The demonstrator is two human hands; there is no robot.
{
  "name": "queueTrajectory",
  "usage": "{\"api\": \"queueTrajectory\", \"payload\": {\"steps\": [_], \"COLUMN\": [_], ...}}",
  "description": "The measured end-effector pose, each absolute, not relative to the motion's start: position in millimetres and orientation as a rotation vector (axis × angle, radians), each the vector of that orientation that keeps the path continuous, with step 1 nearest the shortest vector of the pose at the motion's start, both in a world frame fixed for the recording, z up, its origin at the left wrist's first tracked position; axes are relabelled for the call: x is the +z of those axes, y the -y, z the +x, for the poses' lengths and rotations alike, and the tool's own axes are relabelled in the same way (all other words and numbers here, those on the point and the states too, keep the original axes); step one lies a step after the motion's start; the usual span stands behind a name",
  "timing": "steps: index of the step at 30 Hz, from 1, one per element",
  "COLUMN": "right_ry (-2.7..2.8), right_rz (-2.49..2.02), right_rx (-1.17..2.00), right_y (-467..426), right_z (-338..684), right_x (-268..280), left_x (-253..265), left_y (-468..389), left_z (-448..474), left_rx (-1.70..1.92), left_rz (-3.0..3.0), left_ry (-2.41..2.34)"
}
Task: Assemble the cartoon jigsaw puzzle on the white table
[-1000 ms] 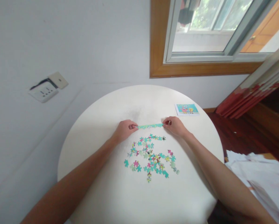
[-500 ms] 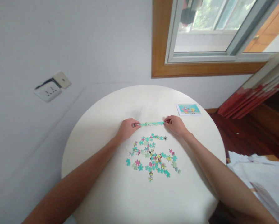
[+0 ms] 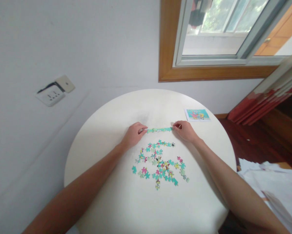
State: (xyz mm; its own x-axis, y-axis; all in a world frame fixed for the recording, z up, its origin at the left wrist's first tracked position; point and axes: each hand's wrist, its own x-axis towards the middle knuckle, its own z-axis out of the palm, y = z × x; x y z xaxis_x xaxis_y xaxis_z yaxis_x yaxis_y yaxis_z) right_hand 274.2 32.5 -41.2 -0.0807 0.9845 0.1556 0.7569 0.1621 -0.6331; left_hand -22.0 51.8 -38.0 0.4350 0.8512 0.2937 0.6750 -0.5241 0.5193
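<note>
A narrow strip of joined jigsaw puzzle pieces (image 3: 159, 130), mostly turquoise with some yellow, runs crosswise on the round white table (image 3: 116, 201). My left hand (image 3: 135, 134) pinches its left end between thumb and fingers. At the right end, my right hand (image 3: 185, 130) grips the strip the same way, its fingertips closed. Nearer to me lie loose jigsaw pieces (image 3: 160, 165) in turquoise, pink, yellow and pale green, spread in an uneven patch between my forearms. Some of them overlap or touch.
A picture card (image 3: 197, 114) with cartoon figures lies at the table's far right. Behind the table stands a white wall with a socket (image 3: 50, 95) and a wood-framed window (image 3: 169, 74). White papers (image 3: 270, 182) are stacked at the right, below a red and white curtain (image 3: 255, 97).
Both hands stay at the ends of the strip. My right hand has shifted very slightly to the right; the loose pieces have not moved.
</note>
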Motion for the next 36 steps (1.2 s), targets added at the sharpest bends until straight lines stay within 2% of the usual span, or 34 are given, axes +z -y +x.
{"api": "queueTrajectory", "payload": {"steps": [7,15,19,24,30,36], "right_ry": [1.915,1.924,1.956,2.207,2.582,2.610], "right_rz": [-1.627,-1.623,-1.634,-1.498,-1.440,-1.448], "right_rx": [0.524,0.508,0.380,0.164,0.210,0.229], "right_y": [-32,-31,-30,-18,3,4], "right_z": [274,275,271,247,223,224], "right_x": [-41,-42,-40,-33,-34,-30], "left_x": [-37,-42,-39,-37,-39,-40], "left_y": [-36,-38,-35,-29,-28,-28], "left_z": [-10,-13,-11,-7,-8,-7], "left_rx": [0.610,0.626,0.578,0.476,0.411,0.438], "left_rz": [2.717,2.721,2.740,2.754,2.787,2.775], "left_ry": [-1.167,-1.205,-1.183,-1.257,-1.261,-1.254]}}
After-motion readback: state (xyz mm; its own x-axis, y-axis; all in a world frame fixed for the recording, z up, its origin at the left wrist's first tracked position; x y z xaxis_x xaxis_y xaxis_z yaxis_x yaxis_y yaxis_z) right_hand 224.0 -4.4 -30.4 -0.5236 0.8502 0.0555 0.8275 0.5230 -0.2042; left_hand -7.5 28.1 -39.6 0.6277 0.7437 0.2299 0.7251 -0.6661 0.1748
